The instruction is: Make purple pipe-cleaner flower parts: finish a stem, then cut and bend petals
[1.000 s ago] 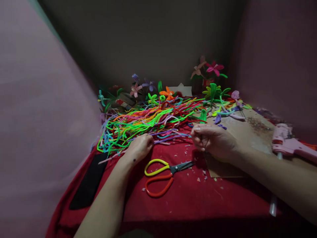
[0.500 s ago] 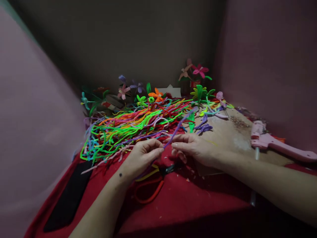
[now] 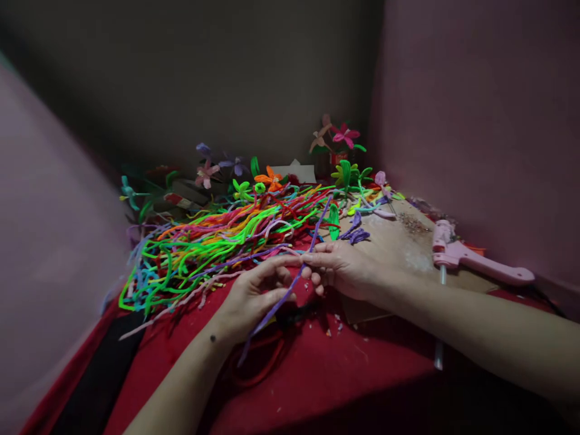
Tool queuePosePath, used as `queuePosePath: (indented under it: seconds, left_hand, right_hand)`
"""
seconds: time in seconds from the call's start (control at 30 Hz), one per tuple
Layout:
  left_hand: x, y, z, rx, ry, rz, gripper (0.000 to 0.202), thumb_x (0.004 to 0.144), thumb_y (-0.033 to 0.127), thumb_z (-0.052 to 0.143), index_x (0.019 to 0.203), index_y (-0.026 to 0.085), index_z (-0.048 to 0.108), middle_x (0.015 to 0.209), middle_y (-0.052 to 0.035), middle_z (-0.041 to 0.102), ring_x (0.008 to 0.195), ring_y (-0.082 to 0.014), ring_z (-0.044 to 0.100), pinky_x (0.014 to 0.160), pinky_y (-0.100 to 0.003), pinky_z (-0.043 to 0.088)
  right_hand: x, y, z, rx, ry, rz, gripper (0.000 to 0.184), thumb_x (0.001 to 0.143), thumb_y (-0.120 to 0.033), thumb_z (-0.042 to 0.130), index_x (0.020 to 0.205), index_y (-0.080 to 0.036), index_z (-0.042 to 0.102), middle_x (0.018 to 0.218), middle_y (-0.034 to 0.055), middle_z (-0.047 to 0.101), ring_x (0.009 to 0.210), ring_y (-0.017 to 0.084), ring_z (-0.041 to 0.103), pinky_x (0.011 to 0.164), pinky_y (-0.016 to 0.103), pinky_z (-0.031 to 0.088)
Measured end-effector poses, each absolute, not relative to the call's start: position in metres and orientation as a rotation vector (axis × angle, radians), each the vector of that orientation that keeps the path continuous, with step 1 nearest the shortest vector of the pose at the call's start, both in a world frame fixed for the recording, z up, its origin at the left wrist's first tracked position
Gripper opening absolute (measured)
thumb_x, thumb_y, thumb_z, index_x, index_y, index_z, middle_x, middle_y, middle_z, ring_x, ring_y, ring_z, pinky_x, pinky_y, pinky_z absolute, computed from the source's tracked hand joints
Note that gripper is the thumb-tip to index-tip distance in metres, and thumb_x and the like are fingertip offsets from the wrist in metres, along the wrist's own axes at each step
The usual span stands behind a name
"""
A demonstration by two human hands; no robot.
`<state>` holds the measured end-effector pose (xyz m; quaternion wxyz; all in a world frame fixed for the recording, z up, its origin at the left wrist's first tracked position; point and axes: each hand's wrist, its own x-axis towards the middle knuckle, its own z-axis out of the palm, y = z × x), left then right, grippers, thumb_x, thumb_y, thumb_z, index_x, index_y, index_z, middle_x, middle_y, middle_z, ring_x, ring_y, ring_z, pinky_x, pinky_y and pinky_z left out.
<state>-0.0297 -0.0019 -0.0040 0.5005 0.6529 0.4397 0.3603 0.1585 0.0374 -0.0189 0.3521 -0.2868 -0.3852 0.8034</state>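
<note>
A purple pipe cleaner [image 3: 321, 222] runs slantwise between my hands, one end up toward the pile and the other down toward the table edge. My right hand [image 3: 347, 270] pinches it near its middle between thumb and forefinger. Beside it, my left hand [image 3: 244, 299] has its thumb and forefinger apart; the forefinger reaches the pinch point, and the lower length passes over the thumb. Under my hands, scissors with a red handle loop [image 3: 263, 377] lie partly hidden on the red cloth [image 3: 353, 374].
A heap of colourful pipe cleaners [image 3: 217, 244] spreads behind my hands, with pipe-cleaner flowers [image 3: 270, 179] at the back. Purple petal shapes [image 3: 357, 234] lie on a brown board [image 3: 394, 241]. A pink glue gun [image 3: 484, 263] stands right; a black strip [image 3: 97, 377] lies left.
My left thumb and forefinger have parted from their pinch on the purple pipe cleaner, while my right fingers have closed on it. The view has shifted slightly right.
</note>
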Motion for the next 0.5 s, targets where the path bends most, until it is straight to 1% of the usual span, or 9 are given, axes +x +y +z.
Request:
queuePosePath:
  seconds: [0.07, 0.13, 0.2, 0.27, 0.37, 0.43, 0.5]
  left_hand:
    - [-0.024, -0.005, -0.004, 1.688, 1.061, 0.916, 0.026, 0.076, 0.023, 0.065, 0.101, 0.023, 0.068, 0.091, -0.0029, 0.066, 0.081, -0.0143, 0.059, 0.073, -0.024, 0.045]
    - [-0.02, -0.007, -0.004, 1.758, 1.095, 0.974, 0.015, 0.08, 0.024, 0.06, 0.091, 0.021, 0.071, 0.085, -0.0026, 0.066, 0.075, -0.0121, 0.059, 0.07, -0.023, 0.045]
    - [-0.019, -0.007, -0.005, 1.712, 1.124, 1.001, 0.016, 0.083, 0.025, 0.057, 0.085, 0.019, 0.071, 0.071, -0.001, 0.064, 0.063, -0.0102, 0.056, 0.062, -0.021, 0.044]
    - [-0.019, -0.005, -0.007, 1.598, 1.131, 0.965, 0.018, 0.083, 0.027, 0.056, 0.083, 0.017, 0.071, 0.061, 0.0, 0.06, 0.055, -0.0097, 0.053, 0.054, -0.021, 0.042]
    - [-0.018, -0.004, -0.011, 1.454, 1.125, 0.918, 0.018, 0.08, 0.029, 0.059, 0.082, 0.014, 0.07, 0.056, 0.0009, 0.057, 0.047, -0.0084, 0.049, 0.047, -0.021, 0.038]
    - [-0.017, -0.004, -0.012, 1.386, 1.124, 0.938, 0.018, 0.078, 0.029, 0.061, 0.082, 0.014, 0.069, 0.054, 0.0022, 0.054, 0.043, -0.0065, 0.044, 0.043, -0.02, 0.034]
    - [-0.017, -0.005, -0.012, 1.328, 1.125, 0.965, 0.018, 0.078, 0.031, 0.061, 0.081, 0.014, 0.069, 0.053, 0.003, 0.052, 0.041, -0.0051, 0.04, 0.041, -0.019, 0.03]
  right_hand:
    - [0.158, 0.037, -0.019, -0.719, -0.998, 2.088, 0.011, 0.079, -0.018, 0.06, 0.071, -0.01, 0.057, 0.054, 0.0003, 0.059, 0.042, 0.008, 0.053, 0.041, 0.02, 0.048]
    - [0.158, 0.036, -0.021, -0.725, -1.011, 2.07, 0.011, 0.077, -0.018, 0.062, 0.071, -0.011, 0.057, 0.056, 0.0006, 0.059, 0.043, 0.008, 0.053, 0.041, 0.021, 0.048]
    - [0.158, 0.036, -0.022, -0.731, -1.014, 2.035, 0.011, 0.076, -0.019, 0.064, 0.074, -0.011, 0.057, 0.059, 0.0013, 0.061, 0.045, 0.008, 0.054, 0.042, 0.021, 0.047]
    - [0.158, 0.037, -0.023, -0.713, -1.002, 1.997, 0.012, 0.076, -0.021, 0.065, 0.079, -0.011, 0.059, 0.062, 0.0014, 0.061, 0.047, 0.008, 0.055, 0.045, 0.021, 0.047]
    - [0.159, 0.037, -0.022, -0.672, -0.969, 1.964, 0.016, 0.075, -0.022, 0.066, 0.084, -0.009, 0.062, 0.066, 0.0019, 0.062, 0.049, 0.007, 0.055, 0.047, 0.019, 0.045]
    - [0.159, 0.037, -0.021, -0.655, -0.968, 1.976, 0.018, 0.073, -0.023, 0.068, 0.085, -0.009, 0.064, 0.068, 0.0016, 0.063, 0.047, 0.005, 0.053, 0.045, 0.018, 0.043]
    - [0.159, 0.035, -0.02, -0.659, -1.0, 1.999, 0.018, 0.071, -0.025, 0.069, 0.082, -0.01, 0.066, 0.066, 0.0005, 0.062, 0.044, 0.005, 0.051, 0.042, 0.018, 0.042]
